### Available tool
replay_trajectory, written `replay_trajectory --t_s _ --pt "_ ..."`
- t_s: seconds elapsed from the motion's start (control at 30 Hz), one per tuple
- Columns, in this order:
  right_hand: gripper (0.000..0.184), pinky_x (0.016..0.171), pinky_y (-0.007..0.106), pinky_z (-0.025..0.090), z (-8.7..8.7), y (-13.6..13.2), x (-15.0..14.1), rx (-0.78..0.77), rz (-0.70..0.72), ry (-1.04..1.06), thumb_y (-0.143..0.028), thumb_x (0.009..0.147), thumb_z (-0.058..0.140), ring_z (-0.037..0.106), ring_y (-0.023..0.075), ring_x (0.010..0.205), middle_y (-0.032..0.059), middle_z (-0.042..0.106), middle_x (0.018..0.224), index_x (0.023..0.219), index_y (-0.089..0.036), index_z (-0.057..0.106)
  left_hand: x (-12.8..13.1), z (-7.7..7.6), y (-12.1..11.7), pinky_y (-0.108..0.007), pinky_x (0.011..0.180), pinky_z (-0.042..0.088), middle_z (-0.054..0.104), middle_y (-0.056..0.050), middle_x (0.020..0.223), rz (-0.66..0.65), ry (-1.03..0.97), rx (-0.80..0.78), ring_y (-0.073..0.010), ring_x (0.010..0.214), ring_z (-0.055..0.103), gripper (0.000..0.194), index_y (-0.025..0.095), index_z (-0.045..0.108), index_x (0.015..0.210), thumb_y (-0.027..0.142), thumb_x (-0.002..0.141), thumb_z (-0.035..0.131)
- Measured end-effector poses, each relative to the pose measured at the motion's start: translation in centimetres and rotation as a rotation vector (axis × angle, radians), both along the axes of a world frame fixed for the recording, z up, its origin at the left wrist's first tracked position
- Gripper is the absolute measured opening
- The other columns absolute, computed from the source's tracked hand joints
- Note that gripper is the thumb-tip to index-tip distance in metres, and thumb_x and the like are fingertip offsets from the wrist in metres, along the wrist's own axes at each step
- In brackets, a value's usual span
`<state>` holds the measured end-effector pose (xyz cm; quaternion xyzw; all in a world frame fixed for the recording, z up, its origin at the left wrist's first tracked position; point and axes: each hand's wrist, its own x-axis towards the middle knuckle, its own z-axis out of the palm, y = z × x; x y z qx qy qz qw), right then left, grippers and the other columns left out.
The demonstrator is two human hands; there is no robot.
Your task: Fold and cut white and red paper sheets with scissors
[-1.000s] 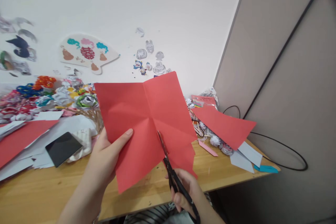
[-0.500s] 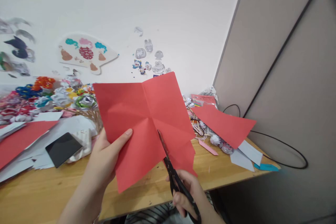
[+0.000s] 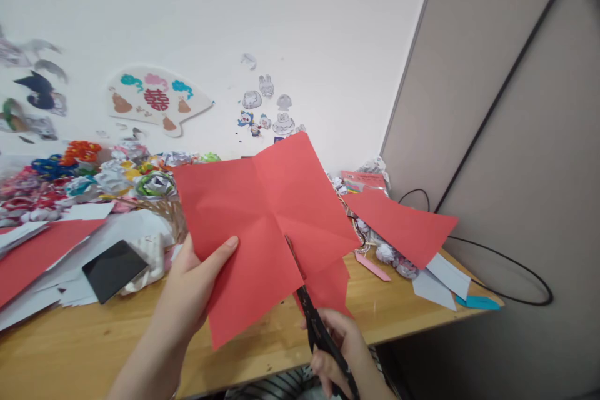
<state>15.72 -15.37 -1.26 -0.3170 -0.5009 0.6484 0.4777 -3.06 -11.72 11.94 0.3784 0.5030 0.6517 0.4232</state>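
A creased red sheet of paper (image 3: 244,206) is held up above the wooden table. My left hand (image 3: 199,272) grips its left side, thumb on the near face and the other fingers hidden behind. In my right hand (image 3: 344,344) is a pair of black scissors (image 3: 316,325), fingers through the handles. The blades reach up along the sheet's lower middle, near the fold lines; one blade shows in front of the paper. Behind the blades hangs another red paper part (image 3: 330,287), with a jagged right edge; whether it joins the sheet I cannot tell.
A black tablet-like slab (image 3: 115,270) and stacked papers (image 3: 56,262) lie left on the table (image 3: 94,344). Crumpled paper flowers (image 3: 112,178) line the back. Another red sheet (image 3: 403,225), white strips (image 3: 434,287) and a black cable (image 3: 525,259) are at right.
The sheet has tilted slightly, its top left corner lower and its right part swung out over the hanging red part. The scissors have shifted slightly right and down in view.
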Motion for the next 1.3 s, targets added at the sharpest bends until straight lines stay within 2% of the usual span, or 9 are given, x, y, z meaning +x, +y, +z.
replay_trajectory --t_s 0.17,0.27,0.4,0.57,0.7,0.87,1.03,1.17,1.3 --pt "0.051 0.026 0.010 0.026 -0.6 0.3 0.0 0.069 -0.004 0.033 -0.044 0.055 0.075 0.037 0.0005 0.030 -0.0048 0.047 0.058 0.091 -0.014 0.055 -0.6 -0.7 0.4 -0.036 0.073 0.055 0.061 -0.006 0.113 0.041 0.233 0.062 -0.0274 0.098 0.060 0.059 0.025 0.047 0.118 0.038 0.064 0.067" --pt "0.052 0.026 0.011 0.025 -0.2 0.3 0.2 0.082 0.006 0.022 -0.046 0.056 0.073 0.036 0.0005 0.030 -0.0051 0.046 0.057 0.092 -0.014 0.055 -1.1 -1.1 0.4 -0.037 0.078 0.053 0.062 -0.006 0.113 0.051 0.299 0.081 -0.0283 0.101 0.058 0.056 0.024 0.050 0.115 0.041 0.064 0.066" --pt "0.056 0.030 0.011 0.026 1.1 0.0 0.6 0.068 0.048 -0.042 -0.054 0.059 0.068 0.036 0.0002 0.032 -0.0046 0.046 0.057 0.093 -0.013 0.054 -1.6 -1.4 0.1 -0.035 0.081 0.052 0.062 -0.004 0.114 0.063 0.283 0.070 -0.0272 0.102 0.058 0.051 0.026 0.054 0.110 0.041 0.063 0.068" --pt "0.066 0.034 0.013 0.029 2.2 -0.6 1.0 0.081 0.077 -0.086 -0.065 0.058 0.062 0.039 0.0015 0.035 -0.0029 0.048 0.058 0.095 -0.012 0.051 -0.9 -1.3 -0.2 -0.035 0.079 0.053 0.064 -0.004 0.112 -0.035 0.179 -0.006 -0.0273 0.099 0.060 0.053 0.026 0.054 0.112 0.040 0.063 0.069" --pt "0.065 0.037 0.015 0.031 2.6 -1.0 1.1 0.050 0.045 -0.104 -0.066 0.062 0.058 0.040 0.0023 0.038 -0.0025 0.049 0.058 0.096 -0.012 0.050 -0.3 -1.8 -0.2 -0.032 0.077 0.054 0.060 -0.004 0.118 -0.042 0.148 -0.011 -0.0263 0.101 0.059 0.054 0.027 0.053 0.115 0.040 0.065 0.067" --pt "0.063 0.033 0.013 0.027 2.3 -0.9 0.8 0.017 0.043 -0.125 -0.064 0.059 0.061 0.037 0.0011 0.033 -0.0040 0.049 0.054 0.092 -0.011 0.049 -0.4 -2.4 0.1 -0.031 0.073 0.055 0.062 -0.006 0.115 -0.042 0.153 -0.026 -0.0261 0.098 0.061 0.055 0.024 0.052 0.115 0.040 0.064 0.067" --pt "0.066 0.027 0.012 0.023 1.5 -0.5 0.3 -0.011 0.047 -0.082 -0.064 0.054 0.064 0.034 0.0012 0.028 -0.0058 0.048 0.049 0.091 -0.012 0.049 -0.9 -2.1 0.1 -0.034 0.080 0.051 0.063 -0.006 0.114 -0.022 0.350 -0.005 -0.0273 0.100 0.059 0.047 0.022 0.057 0.107 0.045 0.066 0.063" --pt "0.062 0.028 0.012 0.025 2.0 -0.8 0.5 -0.005 0.036 -0.115 -0.062 0.057 0.064 0.035 0.0007 0.030 -0.0054 0.048 0.051 0.091 -0.012 0.050 -1.4 -1.8 0.0 -0.034 0.078 0.051 0.069 -0.004 0.102 -0.047 0.539 0.001 -0.0294 0.095 0.061 0.034 0.023 0.064 0.089 0.047 0.065 0.062" --pt "0.063 0.028 0.012 0.025 2.3 -1.0 0.6 -0.019 0.040 -0.123 -0.063 0.055 0.064 0.036 0.0015 0.031 -0.0061 0.047 0.050 0.090 -0.013 0.050 -1.3 -1.8 -0.1 -0.033 0.076 0.051 0.070 -0.004 0.098 -0.026 0.581 0.018 -0.0300 0.094 0.061 0.031 0.023 0.065 0.084 0.047 0.064 0.062"
